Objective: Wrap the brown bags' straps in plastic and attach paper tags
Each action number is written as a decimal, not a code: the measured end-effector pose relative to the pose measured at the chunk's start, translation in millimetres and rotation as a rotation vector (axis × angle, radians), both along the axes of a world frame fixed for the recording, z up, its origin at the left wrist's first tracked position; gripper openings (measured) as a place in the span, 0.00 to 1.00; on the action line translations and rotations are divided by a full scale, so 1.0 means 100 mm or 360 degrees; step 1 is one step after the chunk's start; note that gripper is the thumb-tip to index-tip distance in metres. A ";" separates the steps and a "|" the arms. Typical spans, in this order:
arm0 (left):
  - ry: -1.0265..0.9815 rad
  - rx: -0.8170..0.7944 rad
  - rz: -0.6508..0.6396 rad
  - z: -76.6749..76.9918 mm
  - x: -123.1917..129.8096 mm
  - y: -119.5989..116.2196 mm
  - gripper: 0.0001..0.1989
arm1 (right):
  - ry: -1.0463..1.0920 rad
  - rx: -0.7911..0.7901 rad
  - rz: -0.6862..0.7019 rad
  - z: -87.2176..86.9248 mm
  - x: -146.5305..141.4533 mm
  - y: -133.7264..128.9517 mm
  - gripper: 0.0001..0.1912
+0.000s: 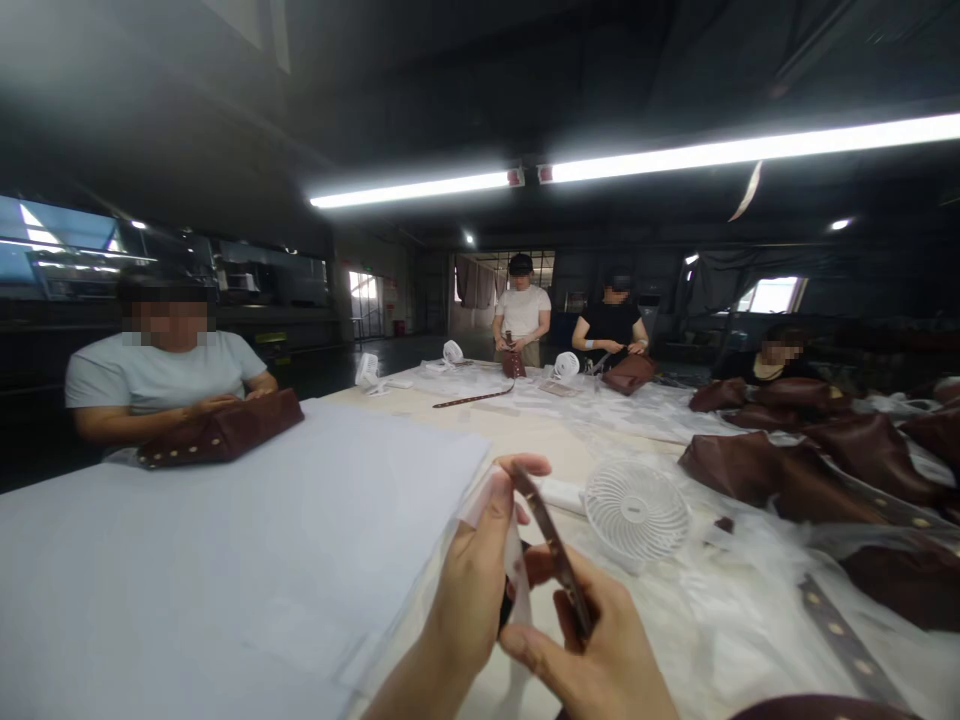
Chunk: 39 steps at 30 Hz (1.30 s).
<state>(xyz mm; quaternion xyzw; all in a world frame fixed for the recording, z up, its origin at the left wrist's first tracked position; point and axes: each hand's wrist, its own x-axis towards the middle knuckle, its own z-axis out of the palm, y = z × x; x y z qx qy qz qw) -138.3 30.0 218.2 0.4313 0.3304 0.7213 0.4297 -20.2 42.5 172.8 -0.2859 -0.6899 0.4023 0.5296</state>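
My left hand (pixel 476 560), thumb up, is closed on the upper end of a studded brown leather strap (pixel 553 535) and a thin whitish wrapping sheet (pixel 517 570). Lower and to the right, my right hand (pixel 600 640) has its fingers curled round the strap, with the thumb near the sheet's lower edge. The strap bows between the two hands. Something dark shows behind the sheet, too covered to name. Just beyond my hands a white handheld fan (pixel 636 510) lies on the table. Part of a brown leather piece (pixel 821 708) shows at the bottom edge.
A large white sheet (pixel 225 560) covers the table's left side. Brown leather bags (pixel 750 465), clear plastic wrap (pixel 720 610) and another studded strap (pixel 847 640) lie on the right. Several people sit or stand around, one at left handling a brown bag (pixel 232 430). Small fans (pixel 566 366) stand farther back.
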 end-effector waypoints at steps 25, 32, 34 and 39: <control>-0.0544 -0.0045 -0.0239 -0.14 0.07 0.47 0.18 | 0.0671 -0.0653 0.0183 0.01 0.36 0.47 0.21; -0.0349 0.0105 -0.0314 -0.24 0.24 0.44 0.20 | 0.1009 -0.1051 0.0682 0.09 0.37 0.50 0.18; -0.0147 0.0092 -0.0320 -0.30 0.30 0.44 0.18 | 0.0943 -0.1042 0.0700 0.08 0.35 0.50 0.14; 0.0124 0.0106 0.0289 -0.30 0.16 0.51 0.15 | 0.0670 -0.0510 0.0050 0.02 0.34 0.49 0.22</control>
